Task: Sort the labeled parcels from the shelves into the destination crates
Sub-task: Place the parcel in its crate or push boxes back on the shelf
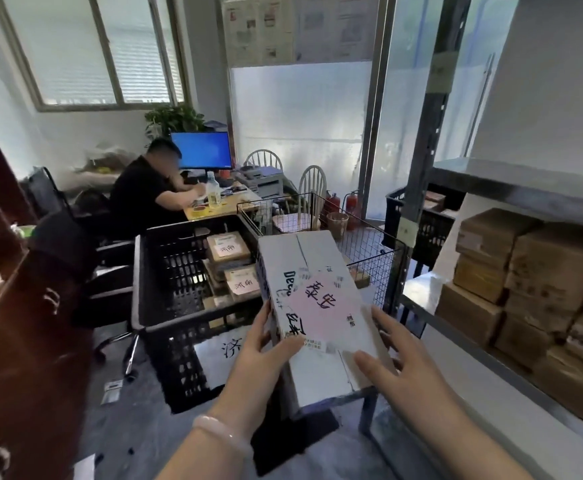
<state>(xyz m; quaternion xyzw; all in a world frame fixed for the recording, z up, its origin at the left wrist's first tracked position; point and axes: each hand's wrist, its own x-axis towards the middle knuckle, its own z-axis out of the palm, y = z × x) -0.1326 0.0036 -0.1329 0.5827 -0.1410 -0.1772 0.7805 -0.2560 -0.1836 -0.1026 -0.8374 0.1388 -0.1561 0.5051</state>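
I hold a long white parcel (312, 303) with a pink handwritten label in front of me, above the gap between two crates. My left hand (262, 355) grips its near left edge, thumb on top and fingers down the side. My right hand (401, 358) lies on the near right part of the top face with its fingers spread and nearly straight. The black plastic crate (165, 271) on the left has several brown labeled parcels (229, 249) inside. A wire mesh crate (369, 251) stands just behind the white parcel.
A metal shelf (463, 334) on the right carries stacked brown cardboard boxes (539, 278). Another black crate (425, 220) sits behind the shelf post. A person sits writing at a desk (220, 206) behind the crates. A dark wooden cabinet (23, 341) stands at left.
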